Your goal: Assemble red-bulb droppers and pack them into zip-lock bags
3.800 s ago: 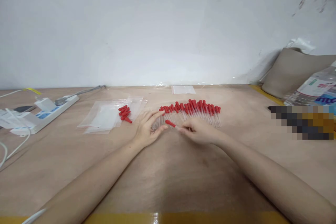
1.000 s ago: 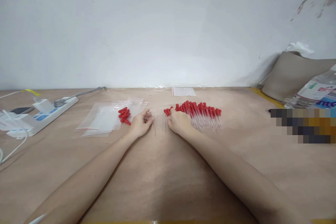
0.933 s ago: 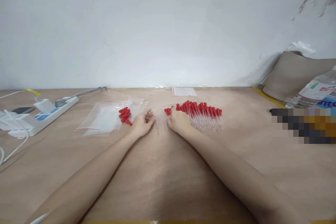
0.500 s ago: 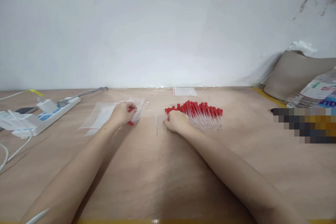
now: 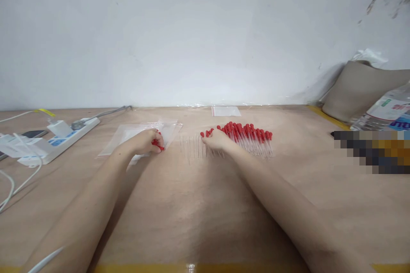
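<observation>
My left hand (image 5: 147, 140), at the left, has its fingers curled closed around small red rubber bulbs (image 5: 158, 141), above clear zip bags (image 5: 120, 136). My right hand (image 5: 218, 140) is pinched closed at a red-bulbed glass dropper (image 5: 202, 135), at the left end of the row; the grip is partly hidden by the hand. Several finished-looking droppers with red bulbs (image 5: 246, 132) lie side by side to its right. Bare thin glass tubes (image 5: 188, 147) lie between my two hands, without bulbs.
A white power strip (image 5: 64, 140) with plugged-in chargers and cables lies at the left, by a dark phone (image 5: 33, 134). A small zip bag (image 5: 226, 111) lies near the wall. At the right are a grey-brown container (image 5: 361, 89), a plastic bottle (image 5: 384, 108) and a pixelated item (image 5: 378, 151).
My left hand has lowered and turned, its fingers now around the red bulbs. My right hand has shifted slightly right, and more bare glass tubes show spread out to its left.
</observation>
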`<state>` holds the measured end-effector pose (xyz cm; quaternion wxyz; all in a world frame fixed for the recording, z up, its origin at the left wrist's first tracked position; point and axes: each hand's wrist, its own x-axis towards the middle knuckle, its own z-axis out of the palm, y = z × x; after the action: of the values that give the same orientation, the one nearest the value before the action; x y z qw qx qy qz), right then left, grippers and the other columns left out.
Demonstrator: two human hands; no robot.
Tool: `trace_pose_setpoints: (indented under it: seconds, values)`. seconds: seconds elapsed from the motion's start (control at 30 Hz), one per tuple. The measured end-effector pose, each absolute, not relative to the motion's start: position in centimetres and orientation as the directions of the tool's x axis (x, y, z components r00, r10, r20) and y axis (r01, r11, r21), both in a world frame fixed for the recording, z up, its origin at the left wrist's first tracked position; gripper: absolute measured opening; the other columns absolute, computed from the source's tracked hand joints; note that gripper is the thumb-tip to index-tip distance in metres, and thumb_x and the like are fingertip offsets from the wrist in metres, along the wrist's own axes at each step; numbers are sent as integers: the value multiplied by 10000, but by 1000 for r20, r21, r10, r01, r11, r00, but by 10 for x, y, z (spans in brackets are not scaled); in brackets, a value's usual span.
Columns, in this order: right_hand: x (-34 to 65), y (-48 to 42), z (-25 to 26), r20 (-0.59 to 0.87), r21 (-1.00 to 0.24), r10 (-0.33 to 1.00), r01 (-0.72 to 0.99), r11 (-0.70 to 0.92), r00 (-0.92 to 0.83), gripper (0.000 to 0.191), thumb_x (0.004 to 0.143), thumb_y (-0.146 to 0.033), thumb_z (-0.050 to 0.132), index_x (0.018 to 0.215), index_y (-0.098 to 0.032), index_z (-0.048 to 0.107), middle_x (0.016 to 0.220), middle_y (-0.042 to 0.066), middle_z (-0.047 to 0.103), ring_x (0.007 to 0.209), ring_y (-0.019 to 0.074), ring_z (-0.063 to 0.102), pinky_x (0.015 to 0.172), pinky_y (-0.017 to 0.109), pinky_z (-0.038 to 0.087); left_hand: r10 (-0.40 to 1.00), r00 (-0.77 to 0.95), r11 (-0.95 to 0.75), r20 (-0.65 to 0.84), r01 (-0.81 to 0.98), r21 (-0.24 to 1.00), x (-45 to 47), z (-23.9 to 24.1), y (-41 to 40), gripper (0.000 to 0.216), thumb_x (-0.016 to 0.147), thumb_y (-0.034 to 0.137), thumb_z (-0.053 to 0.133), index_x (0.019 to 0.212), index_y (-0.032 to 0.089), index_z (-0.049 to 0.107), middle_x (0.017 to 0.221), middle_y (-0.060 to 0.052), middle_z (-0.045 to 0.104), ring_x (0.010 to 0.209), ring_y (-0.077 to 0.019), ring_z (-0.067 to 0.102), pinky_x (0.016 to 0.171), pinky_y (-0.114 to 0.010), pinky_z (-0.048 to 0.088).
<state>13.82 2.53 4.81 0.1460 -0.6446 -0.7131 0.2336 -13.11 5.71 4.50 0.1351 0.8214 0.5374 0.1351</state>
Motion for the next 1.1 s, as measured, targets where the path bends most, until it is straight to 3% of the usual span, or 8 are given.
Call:
trace_pose_setpoints:
  seconds: [0.1, 0.2, 0.33, 0.43, 0.67, 1.1]
  values:
    - [165, 13, 52, -58, -629, 980, 769, 114, -192, 265, 841, -265, 356, 743, -132, 563, 723, 71, 656, 615, 122, 607, 567, 205, 438, 933, 345, -349, 100, 808, 474, -123, 55, 50, 134, 542, 326, 638, 588, 208, 595, 622, 6, 549, 567, -135, 502, 492, -208, 371]
    - [191, -4, 46, 175, -744, 964, 614, 262, -200, 209, 866, -283, 352, 914, -143, 501, 805, 59, 644, 648, 113, 599, 569, 206, 439, 926, 342, -362, 157, 697, 618, -98, 61, 38, 165, 636, 344, 608, 678, 190, 566, 629, 9, 571, 569, -122, 521, 523, -219, 406]
    - [208, -23, 23, 498, -562, 840, 657, 502, -216, 239, 846, -251, 412, 1049, -157, 498, 881, 63, 619, 792, 151, 575, 694, 265, 434, 868, 356, -485, 345, 466, 740, -44, 39, 17, 207, 725, 343, 576, 825, 164, 546, 798, -25, 611, 716, -127, 574, 679, -260, 462]
    - [208, -30, 4, 589, -494, 775, 656, 571, -230, 266, 861, -222, 377, 1068, -153, 530, 892, 81, 607, 823, 164, 559, 750, 296, 423, 860, 305, -510, 409, 466, 723, -15, 9, 0, 271, 749, 334, 577, 955, 159, 563, 819, -39, 632, 732, -142, 587, 660, -263, 470]
    - [203, -33, -5, 578, -472, 755, 628, 619, -309, 200, 858, -203, 391, 938, -169, 571, 837, 52, 601, 779, 149, 545, 741, 293, 395, 794, 340, -594, 503, 608, 527, -8, -11, -14, 246, 791, 386, 543, 908, 196, 647, 834, -47, 664, 785, -178, 582, 779, -347, 445]
    - [204, -34, -9, 520, -425, 764, 660, 620, -382, 177, 856, -240, 434, 909, -188, 594, 789, 15, 621, 678, 117, 528, 786, 313, 306, 758, 354, -650, 547, 475, 593, -10, -7, -12, 205, 826, 314, 506, 896, 182, 645, 809, -41, 633, 762, -145, 577, 703, -268, 460]
